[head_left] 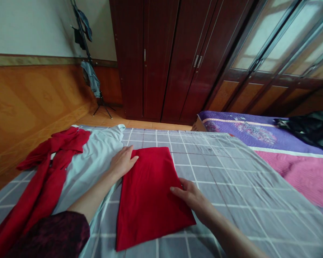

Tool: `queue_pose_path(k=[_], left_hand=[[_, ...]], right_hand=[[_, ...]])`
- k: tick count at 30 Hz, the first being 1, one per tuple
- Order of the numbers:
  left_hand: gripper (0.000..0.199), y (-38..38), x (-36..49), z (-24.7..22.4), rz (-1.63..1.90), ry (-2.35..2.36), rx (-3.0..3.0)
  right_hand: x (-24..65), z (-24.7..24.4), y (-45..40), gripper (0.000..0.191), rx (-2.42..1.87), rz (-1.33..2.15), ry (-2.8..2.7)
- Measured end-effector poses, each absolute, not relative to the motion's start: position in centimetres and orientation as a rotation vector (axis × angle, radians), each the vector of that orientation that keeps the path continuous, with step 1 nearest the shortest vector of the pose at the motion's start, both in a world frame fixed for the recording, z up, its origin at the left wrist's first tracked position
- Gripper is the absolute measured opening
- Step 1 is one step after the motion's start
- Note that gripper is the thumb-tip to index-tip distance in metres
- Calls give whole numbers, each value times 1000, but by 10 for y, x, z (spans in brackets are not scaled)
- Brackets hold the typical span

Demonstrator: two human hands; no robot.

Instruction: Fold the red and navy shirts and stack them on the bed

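A red skirt [152, 197] lies flat on the checked grey bedsheet [212, 168], its narrow end away from me and its wider hem nearer. My left hand [123, 161] rests at the far left corner of the skirt, fingers stretched out and thumb apart on the cloth. At the right edge, my right hand [190, 195] grips the fabric, thumb on top and the other fingers partly hidden beside or beneath the edge. A pale blue garment [94, 154] is spread to the left, partly behind my left forearm. Beyond it lies a red long garment [54, 168].
A second bed with a purple and pink cover [247, 130] stands at the right, a black garment [312, 129] on it. Dark red wardrobes [161, 61] line the far wall. A coat stand [87, 53] with hanging clothes occupies the far left corner.
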State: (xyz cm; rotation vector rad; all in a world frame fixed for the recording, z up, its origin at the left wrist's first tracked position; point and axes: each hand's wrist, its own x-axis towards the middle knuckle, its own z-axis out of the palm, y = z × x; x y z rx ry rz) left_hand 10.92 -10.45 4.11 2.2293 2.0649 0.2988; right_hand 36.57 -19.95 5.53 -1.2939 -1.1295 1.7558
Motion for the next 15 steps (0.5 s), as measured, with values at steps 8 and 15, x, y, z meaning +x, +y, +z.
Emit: queue_pose_path(k=[8,15], left_hand=[[31,-106,105,34,230,2152,2139],[33,-113,101,21,599,1882,2316]], right_hand=[[338,59,-175,20,-1275,1793,-839],[397,80,-177,18,-1319,1801,-726]])
